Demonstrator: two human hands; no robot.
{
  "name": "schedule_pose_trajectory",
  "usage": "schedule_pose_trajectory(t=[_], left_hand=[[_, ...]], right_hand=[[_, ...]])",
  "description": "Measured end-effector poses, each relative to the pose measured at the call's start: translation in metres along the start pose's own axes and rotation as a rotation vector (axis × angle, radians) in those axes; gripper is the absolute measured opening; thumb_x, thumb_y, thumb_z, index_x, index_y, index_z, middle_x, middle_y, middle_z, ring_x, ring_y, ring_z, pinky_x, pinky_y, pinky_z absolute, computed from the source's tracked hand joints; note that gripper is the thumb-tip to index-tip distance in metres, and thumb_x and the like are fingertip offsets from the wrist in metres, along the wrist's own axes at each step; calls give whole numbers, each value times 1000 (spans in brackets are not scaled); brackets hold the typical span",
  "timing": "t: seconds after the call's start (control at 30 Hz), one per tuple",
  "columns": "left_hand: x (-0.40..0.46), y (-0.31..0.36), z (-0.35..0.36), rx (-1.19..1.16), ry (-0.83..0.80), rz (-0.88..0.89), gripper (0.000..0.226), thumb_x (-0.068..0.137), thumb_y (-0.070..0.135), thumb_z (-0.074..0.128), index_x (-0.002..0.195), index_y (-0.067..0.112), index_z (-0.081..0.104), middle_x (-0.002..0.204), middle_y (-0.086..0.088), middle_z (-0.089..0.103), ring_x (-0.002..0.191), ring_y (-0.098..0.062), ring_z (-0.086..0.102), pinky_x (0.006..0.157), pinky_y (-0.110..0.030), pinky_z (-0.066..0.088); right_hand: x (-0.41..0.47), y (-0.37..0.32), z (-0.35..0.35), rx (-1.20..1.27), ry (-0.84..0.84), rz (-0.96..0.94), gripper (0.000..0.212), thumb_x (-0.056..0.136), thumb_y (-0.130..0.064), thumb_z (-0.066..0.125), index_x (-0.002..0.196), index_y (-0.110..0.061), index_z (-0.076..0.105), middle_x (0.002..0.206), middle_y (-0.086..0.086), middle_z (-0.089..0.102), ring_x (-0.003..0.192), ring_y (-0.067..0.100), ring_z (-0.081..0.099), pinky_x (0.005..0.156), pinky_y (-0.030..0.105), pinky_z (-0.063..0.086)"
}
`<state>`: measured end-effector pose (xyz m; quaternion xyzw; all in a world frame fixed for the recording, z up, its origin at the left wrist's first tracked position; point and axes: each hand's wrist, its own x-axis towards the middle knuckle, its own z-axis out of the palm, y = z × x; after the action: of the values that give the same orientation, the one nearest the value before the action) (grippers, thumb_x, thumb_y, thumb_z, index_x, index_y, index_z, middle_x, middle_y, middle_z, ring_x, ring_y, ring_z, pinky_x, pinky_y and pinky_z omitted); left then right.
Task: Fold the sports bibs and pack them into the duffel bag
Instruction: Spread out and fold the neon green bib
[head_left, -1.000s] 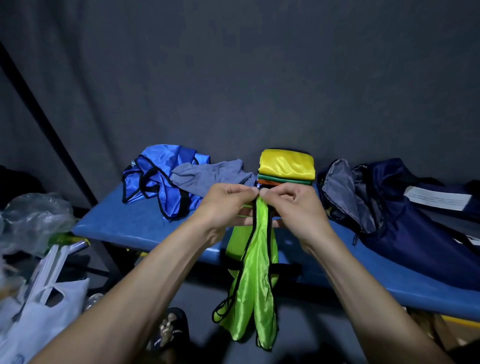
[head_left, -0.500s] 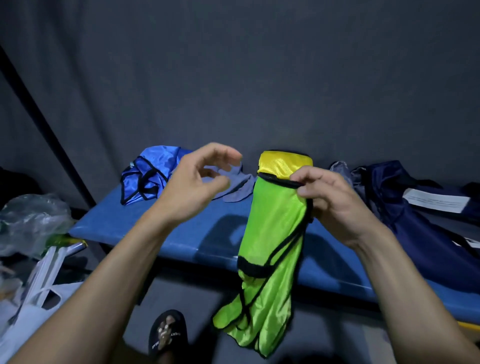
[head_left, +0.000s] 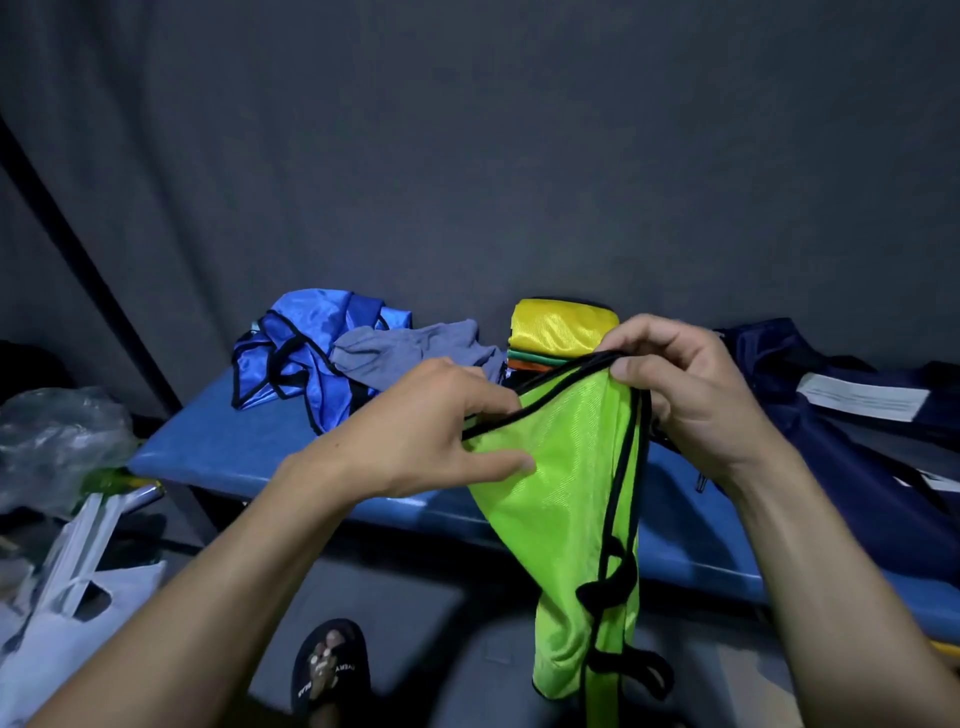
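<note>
A blue bench carries a navy duffel bag at the right, a crumpled blue bib at the far left, and a stack of folded bibs. In front hangs a green bib: right hand pinches its top corner, left hand pinches its black edge between thumb and fingers.

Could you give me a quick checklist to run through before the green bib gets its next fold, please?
1. Right hand grips the green bib at its top edge: ok.
2. Left hand has hold of the bib's left edge: ok, fingers pinch it.
3. Bib spread flat: not ok, the lower part hangs bunched below the bench.
4. Folded stack ready to receive it: ok.
5. Duffel bag open: cannot tell.
6. Blue bib folded: not ok, crumpled.
</note>
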<state>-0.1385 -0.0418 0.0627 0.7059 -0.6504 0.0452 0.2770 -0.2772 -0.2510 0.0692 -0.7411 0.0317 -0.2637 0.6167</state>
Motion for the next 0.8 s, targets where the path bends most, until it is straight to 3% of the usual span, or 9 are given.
schedule_pose_trajectory(t=[0.1,0.17,0.27,0.4,0.47,0.53,0.6,0.67,0.8], left_hand=[[0,3,2,112,-52,-27,41,91,44,69,72,21,41,58,1,38,59,-17,35,56,-38,36],[-2,3,6,194,-35,-29,29,92,42,68,81,25,47,64,9,41,66,-21,45,60,-38,38],[2,-1,9,373,93,-15,24,87,40,75,90,21,62,71,0,50,74,-33,56,65,-37,41],[10,-3,0,436,282,-75,41,70,35,89,73,30,49,66,17,43,74,-22,41,64,-36,35],[10,-5,-1,407,277,-109,45,69,40,88,72,32,43,64,20,39,74,-19,38,65,-36,32],[7,-9,1,362,194,-132,31,75,45,84,77,31,56,72,17,56,80,-23,49,70,-39,39],[4,-13,3,350,93,-178,28,83,51,77,94,27,67,83,13,65,91,-25,56,73,-38,41],[1,-17,4,321,31,-236,29,88,52,71,100,26,66,76,16,54,92,-23,57,65,-35,37],[0,-12,1,294,171,-194,19,82,29,80,87,28,61,77,17,54,81,-18,56,62,-38,47]], right_hand=[[0,6,-3,-99,59,-94,28,92,10,60,88,-14,72,77,7,60,67,15,52,56,17,44],[0,10,-6,-116,83,-128,21,92,10,61,94,-9,71,81,-5,68,78,6,59,71,15,47],[0,16,-11,-132,115,-154,19,93,9,61,99,-7,69,87,-13,70,85,2,62,80,16,48],[-2,23,-19,-167,78,-108,19,95,5,60,99,-12,68,87,-12,67,84,4,59,78,16,47],[-3,26,-20,-166,50,-57,18,97,5,59,98,-12,66,77,-18,64,72,-4,55,69,11,44],[-5,30,-21,-161,50,-16,17,97,6,58,98,-10,65,72,-21,61,64,-5,52,64,9,41],[-5,33,-20,-152,68,4,16,98,5,57,99,-10,65,77,-17,62,68,-5,52,66,10,41],[-3,36,-19,-156,101,3,16,98,3,58,100,-11,65,86,-6,63,76,2,54,72,13,43],[-3,42,-17,-177,140,-23,18,97,3,60,100,-14,66,86,-4,61,78,8,50,70,17,40]])
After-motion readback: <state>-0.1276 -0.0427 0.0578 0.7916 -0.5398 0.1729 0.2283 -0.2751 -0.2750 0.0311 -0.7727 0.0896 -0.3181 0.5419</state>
